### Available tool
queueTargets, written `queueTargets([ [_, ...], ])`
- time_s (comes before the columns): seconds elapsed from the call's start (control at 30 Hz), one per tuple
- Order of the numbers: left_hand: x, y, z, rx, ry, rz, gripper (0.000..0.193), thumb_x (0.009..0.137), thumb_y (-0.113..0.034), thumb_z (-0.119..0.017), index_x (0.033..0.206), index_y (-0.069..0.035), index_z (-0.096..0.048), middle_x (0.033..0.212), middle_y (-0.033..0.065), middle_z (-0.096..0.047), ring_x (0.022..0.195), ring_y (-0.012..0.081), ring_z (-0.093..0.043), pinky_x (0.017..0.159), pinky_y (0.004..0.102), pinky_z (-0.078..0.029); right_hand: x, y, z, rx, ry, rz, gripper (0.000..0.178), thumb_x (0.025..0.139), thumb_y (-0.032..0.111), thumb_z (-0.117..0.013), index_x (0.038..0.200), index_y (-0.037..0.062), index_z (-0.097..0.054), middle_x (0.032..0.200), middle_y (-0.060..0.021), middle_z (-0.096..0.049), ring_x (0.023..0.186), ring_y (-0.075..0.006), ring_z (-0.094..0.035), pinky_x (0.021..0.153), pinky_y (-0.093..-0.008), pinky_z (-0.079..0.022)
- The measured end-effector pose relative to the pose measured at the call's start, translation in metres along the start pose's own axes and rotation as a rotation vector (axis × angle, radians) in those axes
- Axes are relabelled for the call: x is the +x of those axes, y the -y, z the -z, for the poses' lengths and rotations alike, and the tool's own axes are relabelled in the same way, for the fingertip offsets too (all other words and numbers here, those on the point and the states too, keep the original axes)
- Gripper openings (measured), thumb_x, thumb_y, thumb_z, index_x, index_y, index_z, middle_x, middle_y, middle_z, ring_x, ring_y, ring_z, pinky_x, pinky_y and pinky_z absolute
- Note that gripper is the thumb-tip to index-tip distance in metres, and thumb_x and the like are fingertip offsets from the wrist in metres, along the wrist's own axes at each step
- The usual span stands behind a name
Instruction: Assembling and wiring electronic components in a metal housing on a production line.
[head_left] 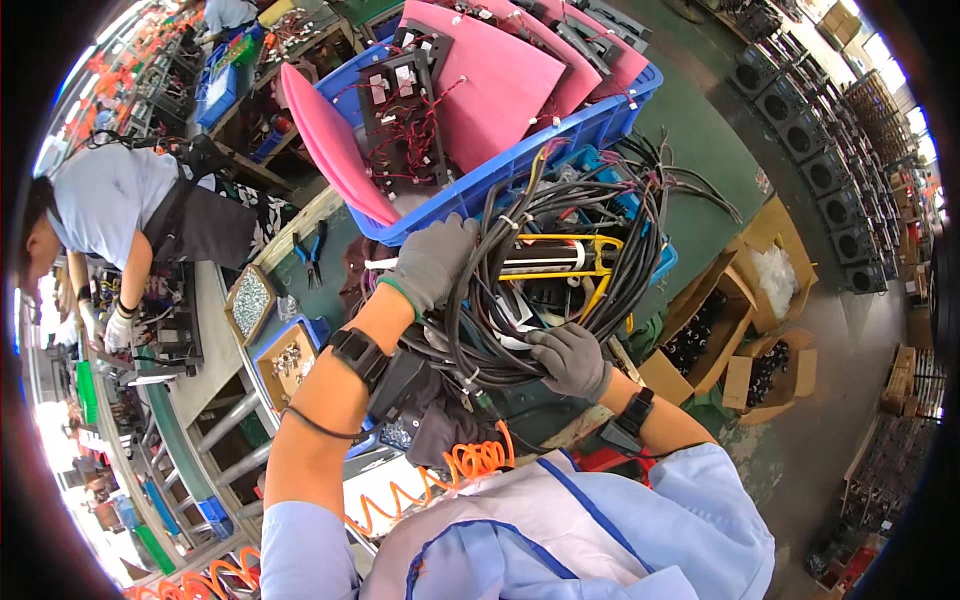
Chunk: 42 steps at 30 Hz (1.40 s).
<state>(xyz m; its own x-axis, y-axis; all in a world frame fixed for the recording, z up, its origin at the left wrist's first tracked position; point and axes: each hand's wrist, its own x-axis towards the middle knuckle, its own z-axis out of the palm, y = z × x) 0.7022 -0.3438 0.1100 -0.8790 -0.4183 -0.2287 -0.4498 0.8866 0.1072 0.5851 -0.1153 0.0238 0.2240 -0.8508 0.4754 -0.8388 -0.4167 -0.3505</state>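
A large coil of black cables lies on the bench before me, bound with small white ties. My left hand, in a grey glove, closes on its left side near the crate. My right hand, also gloved, is closed on the lower right of the coil, with its fingertips partly hidden. Inside the loop rests a yellow-framed caulking gun with a dark cartridge; a white nozzle-like tip shows left of my left hand. Beneath the cables are blue trays, mostly covered. Loose cable ends fan out at the upper right.
Behind the coil stands a blue crate with pink foam sheets and black wired parts. Pliers and a screw tray lie left. Cardboard boxes stand right. An orange coiled hose hangs near me; a co-worker bends at left.
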Motion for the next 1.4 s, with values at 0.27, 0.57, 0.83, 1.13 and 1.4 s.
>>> queueTargets([
  [0.27,-0.057,-0.039,0.048,0.17,-0.191,0.071,0.045,0.063,-0.017,-0.071,0.099,-0.004,-0.047,0.088,0.0107,-0.057,0.087,0.0268,-0.058,0.064,0.0377,-0.051,0.008,0.021,0.0,-0.088,0.016,-0.032,0.032,0.06,0.015,-0.062,0.089,0.0071,-0.05,0.107,-0.0116,-0.057,0.09,-0.0238,-0.055,0.074,-0.0353,-0.044],
  [0.57,-0.103,-0.04,0.077,0.269,-0.442,0.183,0.054,0.056,-0.019,-0.072,0.103,-0.008,-0.047,0.087,0.0068,-0.052,0.084,0.0224,-0.055,0.06,0.0324,-0.051,0.019,0.012,0.009,-0.189,0.204,-0.204,0.029,0.063,0.011,-0.06,0.089,0.0092,-0.049,0.079,-0.0043,-0.058,0.082,-0.0222,-0.054,0.07,-0.0338,-0.044],
  [0.83,-0.14,-0.022,0.101,0.593,-0.579,0.157,0.046,0.058,-0.02,-0.07,0.1,-0.012,-0.053,0.087,0.0035,-0.052,0.081,0.0194,-0.053,0.059,0.0303,-0.048,0.052,0.008,0.068,-0.155,0.522,-0.092,0.036,0.064,0.012,-0.064,0.097,0.011,-0.05,0.081,-0.0064,-0.058,0.087,-0.0253,-0.055,0.069,-0.0379,-0.047],
  [1.13,-0.208,-0.01,0.154,0.936,-0.654,0.168,0.032,0.066,-0.017,-0.062,0.097,-0.015,-0.054,0.092,-0.0005,-0.052,0.087,0.0166,-0.053,0.064,0.0277,-0.048,0.058,-0.007,0.074,-0.166,0.538,-0.041,0.039,0.063,0.012,-0.065,0.1,0.0131,-0.051,0.082,-0.0032,-0.056,0.089,-0.0233,-0.053,0.072,-0.0361,-0.046],
  [1.4,-0.24,-0.015,0.152,1.002,-0.693,0.366,0.027,0.068,-0.013,-0.057,0.096,-0.015,-0.053,0.088,0.0006,-0.047,0.086,0.0177,-0.052,0.065,0.028,-0.048,0.04,-0.001,0.048,-0.324,0.187,0.081,0.024,0.068,0.013,-0.056,0.092,0.0121,-0.054,0.082,-0.0025,-0.057,0.081,-0.0215,-0.053,0.067,-0.0345,-0.043],
])
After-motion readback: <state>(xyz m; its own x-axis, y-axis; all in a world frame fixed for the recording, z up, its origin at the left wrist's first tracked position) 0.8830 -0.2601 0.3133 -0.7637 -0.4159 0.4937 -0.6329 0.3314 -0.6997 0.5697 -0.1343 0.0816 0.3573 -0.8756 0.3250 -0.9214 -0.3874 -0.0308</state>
